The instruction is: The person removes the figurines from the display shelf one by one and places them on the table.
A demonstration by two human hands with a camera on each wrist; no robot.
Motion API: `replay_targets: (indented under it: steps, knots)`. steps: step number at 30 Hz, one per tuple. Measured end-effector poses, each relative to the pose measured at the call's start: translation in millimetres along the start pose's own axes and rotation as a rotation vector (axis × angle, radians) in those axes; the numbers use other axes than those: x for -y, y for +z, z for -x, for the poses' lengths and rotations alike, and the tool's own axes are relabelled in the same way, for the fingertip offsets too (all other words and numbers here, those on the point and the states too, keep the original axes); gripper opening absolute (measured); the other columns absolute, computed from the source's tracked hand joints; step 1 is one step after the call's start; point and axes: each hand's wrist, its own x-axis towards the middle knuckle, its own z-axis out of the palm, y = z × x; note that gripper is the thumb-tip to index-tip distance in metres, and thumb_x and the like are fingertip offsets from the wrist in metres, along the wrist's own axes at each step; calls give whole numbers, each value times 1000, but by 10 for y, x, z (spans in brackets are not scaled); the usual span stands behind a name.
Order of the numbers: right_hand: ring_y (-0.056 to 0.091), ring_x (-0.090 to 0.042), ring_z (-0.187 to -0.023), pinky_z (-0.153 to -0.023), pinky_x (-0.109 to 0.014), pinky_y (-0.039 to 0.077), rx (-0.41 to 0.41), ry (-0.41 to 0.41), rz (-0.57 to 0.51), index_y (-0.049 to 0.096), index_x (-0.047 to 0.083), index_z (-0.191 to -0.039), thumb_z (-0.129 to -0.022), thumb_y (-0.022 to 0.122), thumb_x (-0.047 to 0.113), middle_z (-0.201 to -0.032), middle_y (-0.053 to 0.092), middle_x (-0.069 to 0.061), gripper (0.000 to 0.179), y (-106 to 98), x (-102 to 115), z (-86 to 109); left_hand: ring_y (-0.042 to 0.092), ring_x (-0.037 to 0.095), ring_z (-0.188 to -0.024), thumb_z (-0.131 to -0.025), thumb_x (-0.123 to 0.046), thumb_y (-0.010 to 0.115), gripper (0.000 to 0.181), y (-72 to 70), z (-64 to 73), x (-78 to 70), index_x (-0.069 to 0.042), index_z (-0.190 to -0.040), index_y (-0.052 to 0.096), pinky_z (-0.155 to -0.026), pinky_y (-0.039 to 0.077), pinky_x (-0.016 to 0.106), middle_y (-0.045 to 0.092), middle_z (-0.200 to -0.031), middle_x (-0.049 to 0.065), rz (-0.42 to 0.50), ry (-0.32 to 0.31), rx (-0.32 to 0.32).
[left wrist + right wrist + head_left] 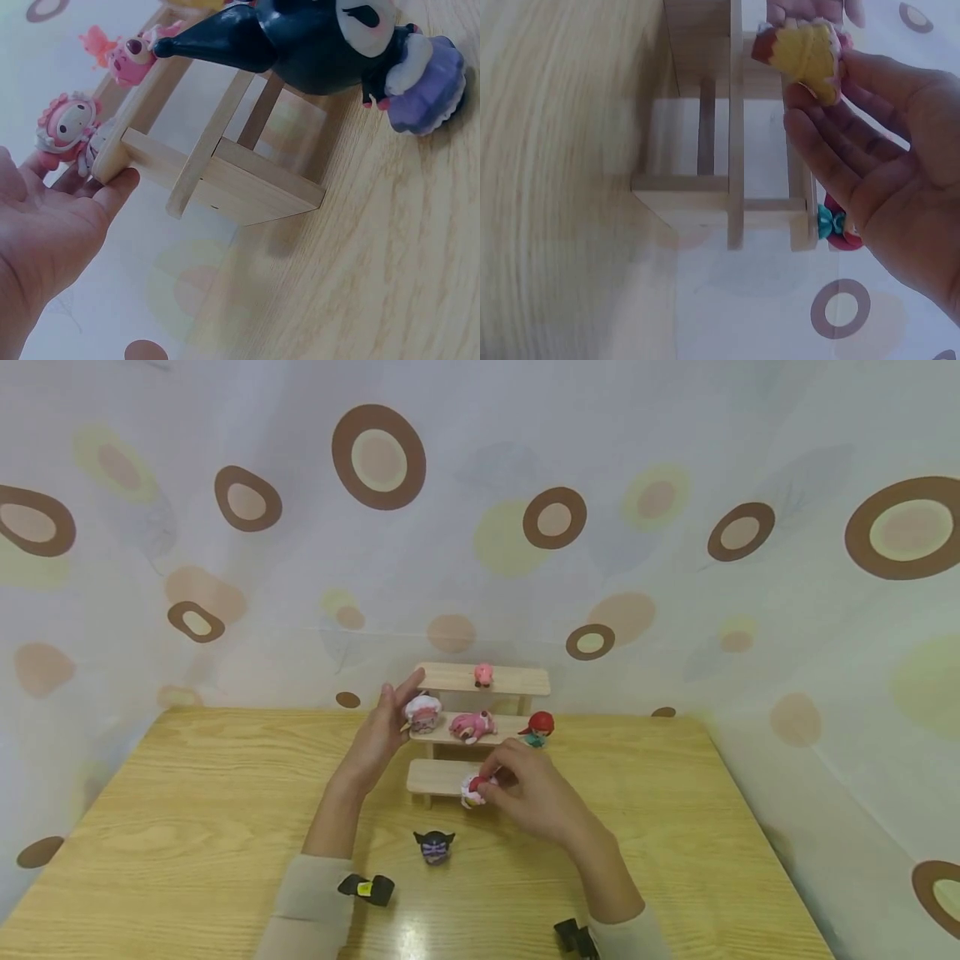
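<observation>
My right hand pinches a small figurine with a yellow skirt, red and white on top, between thumb and fingertips. It is over the lowest tier of a three-step wooden display shelf. At the shelf's left end, my left hand has its fingers extended, some touching the middle tier's end. They reach behind a figurine in a pink and white bonnet. Beside that one, a pink figurine lies on the middle tier. A red-haired figurine stands at its right end.
On the top tier sits a small pink figurine. A black-hooded figurine in purple stands on the wooden table in front of the shelf. Behind everything hangs a white sheet with brown ring patterns.
</observation>
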Motion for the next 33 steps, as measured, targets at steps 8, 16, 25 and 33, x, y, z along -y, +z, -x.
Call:
replay_targets:
  steps: [8, 16, 25, 33]
  knots:
    - [62, -14, -95, -85, -36, 60, 103, -80, 67, 69, 17, -99, -99, 76, 15, -100, 64, 8, 8, -107, -19, 47, 28, 30, -159, -115, -53, 9, 63, 2, 4, 0, -27, -170, 27, -126, 26, 56, 25, -173, 12, -6, 2, -11]
    - [63, -16, -94, -84, -33, 59, 134, -98, 47, 71, 18, -96, -93, 83, 14, -96, 63, 10, 12, -110, -33, 45, 30, 28, -158, -113, -60, 12, 67, -7, 9, 0, -29, -169, 27, -127, 26, 55, 28, -171, 12, 7, 3, -13]
    - [63, -19, -89, -79, -32, 57, 184, -76, 49, 72, 18, -92, -92, 84, 12, -91, 63, 10, 13, -131, -116, 87, 30, 28, -158, -113, -60, 11, 66, -23, 5, 2, -30, -169, 28, -126, 26, 56, 29, -171, 11, -6, -2, -8]
    - [59, -16, -87, -75, -26, 53, 274, -27, 4, 71, 18, -90, -93, 81, 7, -90, 63, 10, 15, -128, -133, 165, 30, 26, -158, -112, -62, 12, 68, 4, -3, -19, -30, -169, 27, -127, 27, 54, 26, -173, 9, 7, -15, -6]
